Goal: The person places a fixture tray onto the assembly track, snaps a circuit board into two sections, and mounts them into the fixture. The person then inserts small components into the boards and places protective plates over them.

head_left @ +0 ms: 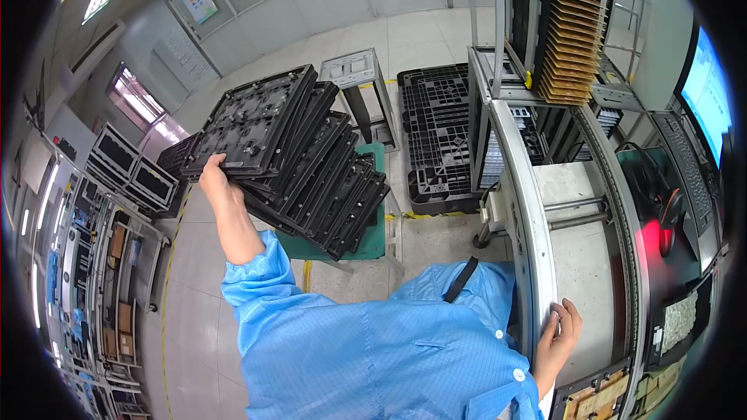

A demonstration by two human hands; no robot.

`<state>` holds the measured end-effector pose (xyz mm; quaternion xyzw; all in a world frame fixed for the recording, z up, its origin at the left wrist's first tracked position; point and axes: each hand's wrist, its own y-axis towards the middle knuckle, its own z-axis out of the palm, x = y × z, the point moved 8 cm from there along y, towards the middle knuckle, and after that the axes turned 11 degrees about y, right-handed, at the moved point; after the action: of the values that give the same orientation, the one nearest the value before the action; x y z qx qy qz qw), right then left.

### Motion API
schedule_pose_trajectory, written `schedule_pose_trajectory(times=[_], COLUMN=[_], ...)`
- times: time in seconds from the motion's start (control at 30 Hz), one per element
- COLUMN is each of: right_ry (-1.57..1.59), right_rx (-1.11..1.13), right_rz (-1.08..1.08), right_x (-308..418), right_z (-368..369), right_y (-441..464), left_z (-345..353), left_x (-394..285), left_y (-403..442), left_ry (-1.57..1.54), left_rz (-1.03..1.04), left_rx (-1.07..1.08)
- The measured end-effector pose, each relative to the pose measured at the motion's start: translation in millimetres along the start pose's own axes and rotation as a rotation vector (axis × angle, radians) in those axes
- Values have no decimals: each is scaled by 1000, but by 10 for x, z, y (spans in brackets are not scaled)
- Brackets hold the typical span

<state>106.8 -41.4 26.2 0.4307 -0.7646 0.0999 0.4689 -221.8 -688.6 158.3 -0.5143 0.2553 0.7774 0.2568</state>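
My left hand (218,179) grips the near left corner of the topmost black carrier plate (253,120), with fingers partly hidden at its edge. That plate lies tilted on an uneven stack of similar black plates (327,194). Under the stack is a green-topped stand (377,241). On my right side, my right hand (559,334) is beside the metal conveyor rail (533,225). Its fingers are loosely bent and apart, with nothing visible in them. Whether the palm rests on the rail cannot be made out.
A black plastic pallet (436,140) lies on the floor ahead, near a small metal frame stand (350,70). A rack of stacked orange-brown boards (576,39) rises above the conveyor. At far right are a monitor (708,93), keyboard (685,163) and scanner (669,210). Shelving (117,288) stands left.
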Motion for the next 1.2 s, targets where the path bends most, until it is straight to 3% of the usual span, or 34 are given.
schedule_pose_trajectory(times=[0.33,0.4,0.43,0.5,0.67,0.77,0.83,0.97,1.07,1.13,1.2], right_ry=[-25,-13,-24,22,85,198,355,1181,1458,1645,1647], right_rx=[-38,-29,-36,-66,-157,-183,-149,-24,-39,-100,-265], right_rz=[52,8,19,-10,-99,-89,44,215,259,293,430], right_x=[42,40,31,52,136,200,132,163,250,227,64], right_z=[-38,-26,-29,-52,-137,-224,-208,44,121,135,110], right_y=[5,12,16,-3,17,37,19,63,109,105,45], left_z=[38,281,421,548,964,1479,1884,2710,3136,3211,3098], left_x=[-277,-594,-727,-884,-885,-706,-467,218,684,641,507], left_y=[-293,-864,-1105,-1337,-1833,-2306,-2612,-3379,-4221,-4874,-5354], left_ry=[87,-9,8,18,-3,-145,-176,-153,-101,-84,-139], left_rz=[141,380,366,459,492,343,164,-117,-317,-344,-153], left_rx=[-78,-265,-204,-278,-90,209,437,858,1156,1388,1603])
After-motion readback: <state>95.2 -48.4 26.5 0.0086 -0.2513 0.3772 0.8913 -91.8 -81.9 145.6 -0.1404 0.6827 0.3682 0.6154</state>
